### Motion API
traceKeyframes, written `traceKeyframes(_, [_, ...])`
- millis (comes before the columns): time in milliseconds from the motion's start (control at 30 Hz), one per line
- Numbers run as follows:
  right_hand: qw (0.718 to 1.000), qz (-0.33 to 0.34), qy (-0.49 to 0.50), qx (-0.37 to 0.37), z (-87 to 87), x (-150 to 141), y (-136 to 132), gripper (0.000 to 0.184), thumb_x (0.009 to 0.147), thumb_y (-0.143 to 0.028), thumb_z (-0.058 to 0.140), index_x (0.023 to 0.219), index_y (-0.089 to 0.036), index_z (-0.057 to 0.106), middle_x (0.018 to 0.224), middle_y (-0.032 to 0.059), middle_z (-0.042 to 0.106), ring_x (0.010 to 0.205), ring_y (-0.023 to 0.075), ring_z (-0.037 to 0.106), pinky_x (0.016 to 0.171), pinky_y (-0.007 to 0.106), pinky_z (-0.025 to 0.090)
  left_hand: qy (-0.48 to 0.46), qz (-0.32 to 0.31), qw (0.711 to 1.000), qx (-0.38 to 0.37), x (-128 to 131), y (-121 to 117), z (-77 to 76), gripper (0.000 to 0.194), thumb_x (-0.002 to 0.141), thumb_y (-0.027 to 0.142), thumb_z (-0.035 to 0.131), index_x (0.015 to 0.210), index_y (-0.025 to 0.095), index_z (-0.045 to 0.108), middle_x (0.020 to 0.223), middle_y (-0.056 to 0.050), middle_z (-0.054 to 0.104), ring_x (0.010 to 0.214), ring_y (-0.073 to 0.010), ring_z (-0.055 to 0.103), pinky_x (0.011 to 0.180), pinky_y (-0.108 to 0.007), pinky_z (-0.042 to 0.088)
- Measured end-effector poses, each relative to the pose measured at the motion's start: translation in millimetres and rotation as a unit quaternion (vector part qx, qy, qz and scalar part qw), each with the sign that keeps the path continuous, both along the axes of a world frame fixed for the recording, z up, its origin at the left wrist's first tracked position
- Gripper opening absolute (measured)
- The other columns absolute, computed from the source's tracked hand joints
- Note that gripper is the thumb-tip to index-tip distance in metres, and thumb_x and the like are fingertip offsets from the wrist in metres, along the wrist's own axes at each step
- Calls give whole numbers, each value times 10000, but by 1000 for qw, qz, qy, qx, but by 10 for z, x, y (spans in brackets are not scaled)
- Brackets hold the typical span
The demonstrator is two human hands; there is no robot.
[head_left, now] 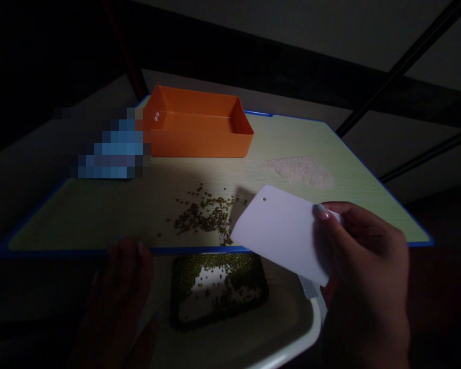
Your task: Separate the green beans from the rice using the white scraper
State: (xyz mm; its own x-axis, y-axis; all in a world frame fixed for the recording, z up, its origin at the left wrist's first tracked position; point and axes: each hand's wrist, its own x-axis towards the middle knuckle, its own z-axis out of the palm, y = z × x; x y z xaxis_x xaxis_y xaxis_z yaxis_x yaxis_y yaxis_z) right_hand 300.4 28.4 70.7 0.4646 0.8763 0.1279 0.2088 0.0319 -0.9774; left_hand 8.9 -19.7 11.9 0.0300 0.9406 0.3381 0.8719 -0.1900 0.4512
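My right hand point(363, 251) pinches a white dough scraper point(282, 228) with a small hole in one corner. The scraper's left corner is beside a scatter of small green beans point(207, 212), which look like mung beans, near the front edge of the table point(111, 205). In shadow at that edge, my left hand point(119, 287) has its fingers stretched out and its thumb apart, holding nothing. Below the edge, a dark-rimmed tray point(267, 294) contains more green beans, with part of its pale bottom showing.
An orange open box point(202, 144) stands at the back of the table. Pale fine grains point(301, 170) lie spread at the right. A blurred-out blue item point(113, 148) is at the left edge. A white basin point(311, 328) surrounds the tray below. The room is dim.
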Motion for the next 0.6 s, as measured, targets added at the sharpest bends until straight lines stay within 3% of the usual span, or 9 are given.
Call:
traceKeyframes(167, [1000, -2, -8, -6, -10, 5, -5, 158, 785, -400, 767, 811, -249, 732, 660, -13, 637, 542, 98, 522, 413, 206, 333, 91, 18, 995, 42, -30, 95, -219, 919, 683, 171, 367, 1470, 412, -42, 1588, 247, -111, 1544, -189, -12, 1268, -579, 131])
traceKeyframes(400, [1000, -4, -6, -20, 6, -32, -27, 189, 785, -429, 770, 846, -253, 732, 675, -7, 661, 551, 107, 548, 416, 211, 352, 133, 27, 989, 64, 15, 80, -258, 878, 694, 196, 350, 1497, 282, 5, 1638, 153, -104, 1547, -162, -12, 1282, -470, 73])
traceKeyframes(600, [1000, 10, -2, -18, 11, -21, -31, 171, 784, -415, 773, 842, -258, 736, 687, -5, 660, 559, 107, 553, 419, 211, 356, 122, 26, 990, 68, -4, 105, -271, 912, 666, 161, 340, 1489, 337, -13, 1624, 213, -115, 1532, -88, -47, 1276, -399, 40])
